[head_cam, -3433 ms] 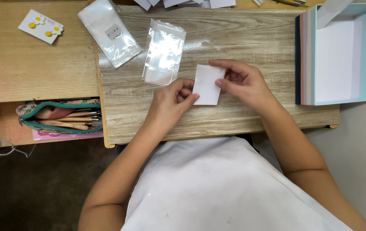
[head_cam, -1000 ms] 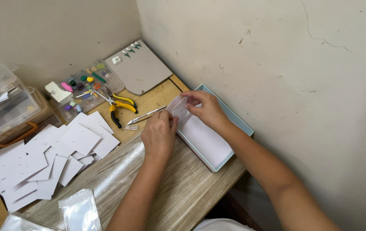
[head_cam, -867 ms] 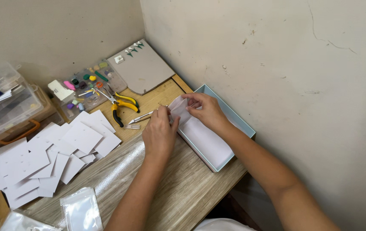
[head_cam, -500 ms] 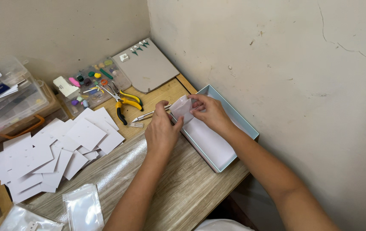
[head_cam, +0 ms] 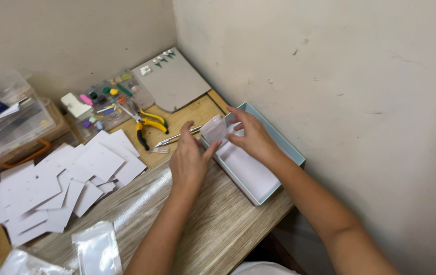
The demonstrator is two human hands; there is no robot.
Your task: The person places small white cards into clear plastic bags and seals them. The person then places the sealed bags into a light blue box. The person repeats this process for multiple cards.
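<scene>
Both of my hands hold a small clear plastic packet with a white card (head_cam: 215, 129) over the near-left end of a light blue open box (head_cam: 279, 143) lined in white. My left hand (head_cam: 188, 162) pinches the packet's lower left edge from the table side. My right hand (head_cam: 250, 136) grips its right side from inside the box. The packet is tilted, its lower edge down at the box rim.
Several white cards (head_cam: 60, 182) lie spread at the left. Yellow-handled pliers (head_cam: 145, 125) and a thin metal tool (head_cam: 177, 136) lie behind my left hand. A clear bead organiser (head_cam: 103, 102), a grey board (head_cam: 173, 80), plastic bins (head_cam: 4, 119) and clear bags (head_cam: 98, 249) surround them. The wall stands right of the box.
Earlier the card was held over the table's middle, seen from straight above. Since then both hands carried the packet to the blue box; in the last second they barely moved.
</scene>
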